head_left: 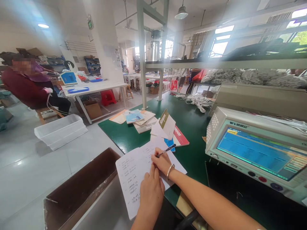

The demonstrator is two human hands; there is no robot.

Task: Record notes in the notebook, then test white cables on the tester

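My right hand (pixel 161 162) is closed around a dark pen (pixel 166 150), whose tip rests on a white sheet of paper (pixel 134 169) with handwritten lines. A thin bracelet circles that wrist. My left hand (pixel 151 191) lies flat on the lower part of the same sheet, fingers stretched out, holding nothing. The sheet hangs over the near corner of the green table (pixel 192 127).
A stack of booklets (pixel 141 119) and a red-and-white booklet (pixel 178 135) lie behind the sheet. A tester with a blue screen (pixel 257 151) stands at right, white cables (pixel 199 100) behind it. An open brown box (pixel 79 191) sits at lower left. A seated person (pixel 31 86) works at far left.
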